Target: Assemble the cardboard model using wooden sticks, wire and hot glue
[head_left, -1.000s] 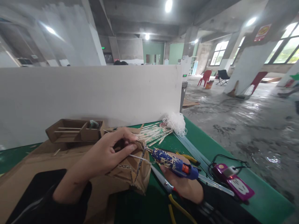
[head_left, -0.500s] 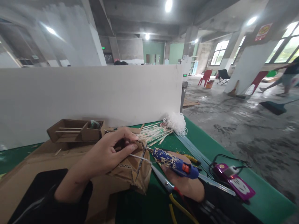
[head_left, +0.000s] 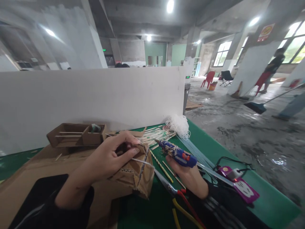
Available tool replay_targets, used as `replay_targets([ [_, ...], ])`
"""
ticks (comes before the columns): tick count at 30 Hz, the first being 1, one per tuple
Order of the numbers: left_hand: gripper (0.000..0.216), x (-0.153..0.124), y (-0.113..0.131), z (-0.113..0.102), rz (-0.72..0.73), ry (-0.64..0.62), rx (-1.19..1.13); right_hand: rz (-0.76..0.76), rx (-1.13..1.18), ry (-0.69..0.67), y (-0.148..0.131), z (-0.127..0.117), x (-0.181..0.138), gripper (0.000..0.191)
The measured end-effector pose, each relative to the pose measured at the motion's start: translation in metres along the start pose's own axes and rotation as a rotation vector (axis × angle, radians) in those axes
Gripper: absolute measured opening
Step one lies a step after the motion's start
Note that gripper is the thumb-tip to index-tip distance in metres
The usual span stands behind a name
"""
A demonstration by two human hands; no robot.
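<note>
My left hand [head_left: 108, 156] pinches the top edge of a small brown cardboard model [head_left: 137, 173] with thin sticks glued across it, holding it on the green table [head_left: 262, 206]. To its right, my right hand [head_left: 188, 176] grips a blue glue gun [head_left: 177, 153] spattered with dried glue. The gun's nozzle points left and sits a short way clear of the model. A clear glue stick trails from the gun's back end.
Pliers with yellow and red handles [head_left: 177, 198] lie under my right hand. A purple power strip [head_left: 240, 186] sits at right, and a cardboard tray [head_left: 76, 135], wooden sticks [head_left: 154, 135] and white threads [head_left: 178, 124] lie by the white partition [head_left: 95, 95]. A person sweeps the floor far right.
My right hand lifted the glue gun up and right, drawing its nozzle away from the cardboard model. My left hand kept its hold. A person with a broom walked into view at far right.
</note>
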State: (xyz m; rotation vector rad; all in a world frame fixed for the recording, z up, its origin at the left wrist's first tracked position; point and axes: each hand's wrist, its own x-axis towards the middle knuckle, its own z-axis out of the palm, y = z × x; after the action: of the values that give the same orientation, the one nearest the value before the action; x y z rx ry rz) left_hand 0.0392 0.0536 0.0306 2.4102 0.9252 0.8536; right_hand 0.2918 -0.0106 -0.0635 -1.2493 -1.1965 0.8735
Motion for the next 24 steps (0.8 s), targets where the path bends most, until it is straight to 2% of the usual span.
replay_targets([
  [2,0.016,0.001,0.000,0.000,0.010,0.004,-0.001,0.091,0.041,-0.002,0.006,-0.001,0.003,0.038],
  [6,0.015,0.002,-0.001,0.001,0.034,0.006,0.006,0.223,0.205,0.041,0.022,0.003,0.014,0.033],
  [13,0.012,0.000,-0.002,0.001,0.027,0.021,0.014,0.261,0.474,0.106,0.028,0.006,0.028,0.035],
  [24,0.014,0.002,-0.002,0.001,-0.009,0.013,-0.008,0.311,0.576,0.126,0.030,0.002,0.032,0.034],
])
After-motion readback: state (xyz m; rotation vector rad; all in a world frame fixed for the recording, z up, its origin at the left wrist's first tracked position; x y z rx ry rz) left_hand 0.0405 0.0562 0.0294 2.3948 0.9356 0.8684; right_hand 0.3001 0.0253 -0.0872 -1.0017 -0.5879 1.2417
